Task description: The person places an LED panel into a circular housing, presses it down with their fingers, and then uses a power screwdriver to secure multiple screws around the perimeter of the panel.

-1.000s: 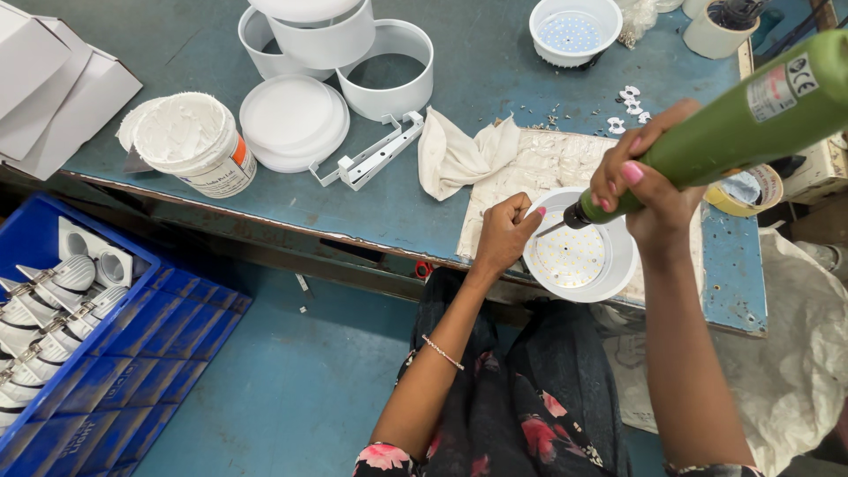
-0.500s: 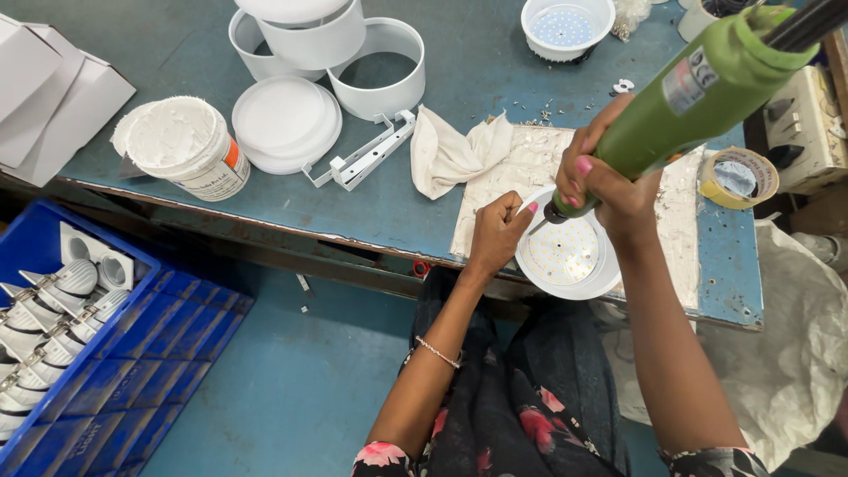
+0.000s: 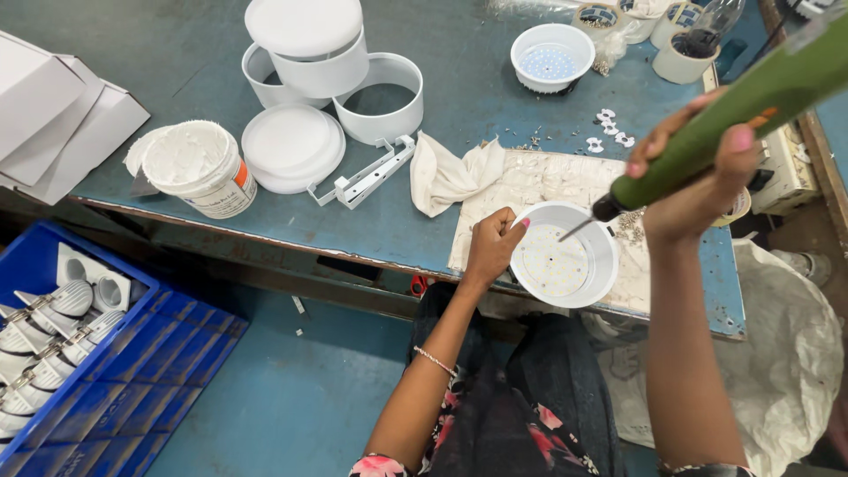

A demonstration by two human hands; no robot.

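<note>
A round white lamp housing (image 3: 564, 262) with a dotted light board inside rests on a stained white sheet (image 3: 552, 181) near the table's front edge. My left hand (image 3: 492, 247) pinches the housing's left rim. My right hand (image 3: 698, 177) grips a green electric screwdriver (image 3: 760, 97), held slanted. Its metal bit points down into the housing, and the tip sits over the board.
The blue-grey table (image 3: 459, 97) holds white rings and lids (image 3: 305, 97), a paste tub (image 3: 199, 172), a bracket (image 3: 367, 177), a cloth (image 3: 446, 172), a bowl (image 3: 552, 57) and small white parts (image 3: 609, 132). A blue crate of lamp parts (image 3: 62, 344) stands on the floor at left.
The view shifted and the table sits lower in frame. The screwdriver tip stays in the housing while my right hand tilts the tool; my left hand remains on the rim.
</note>
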